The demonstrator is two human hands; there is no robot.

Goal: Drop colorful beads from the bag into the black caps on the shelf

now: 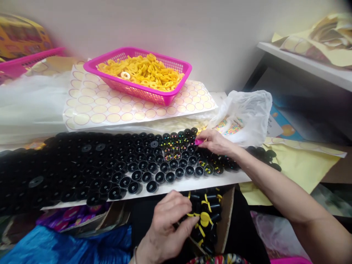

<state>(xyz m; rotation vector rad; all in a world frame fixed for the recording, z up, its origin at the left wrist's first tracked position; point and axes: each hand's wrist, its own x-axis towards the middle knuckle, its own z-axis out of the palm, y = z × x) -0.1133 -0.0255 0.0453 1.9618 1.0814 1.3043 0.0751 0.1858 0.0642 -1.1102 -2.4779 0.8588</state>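
Observation:
Several small black cups (132,172) stand in rows on a white board (192,184); some on the right hold coloured beads (176,146). My right hand (217,142) reaches over those cups, pinching a small pink scoop (198,141). My left hand (167,223) rests low at the front, fingers curled on a pile of black cups fitted with yellow caps (205,220) in a cardboard box.
A pink basket (176,96) of yellow rings stands at the back on a sheet of round stickers (104,106). A white plastic bag (247,113) with coloured beads lies to the right. Yellow paper (302,165), a shelf (302,66) and blue plastic (68,245) surround the board.

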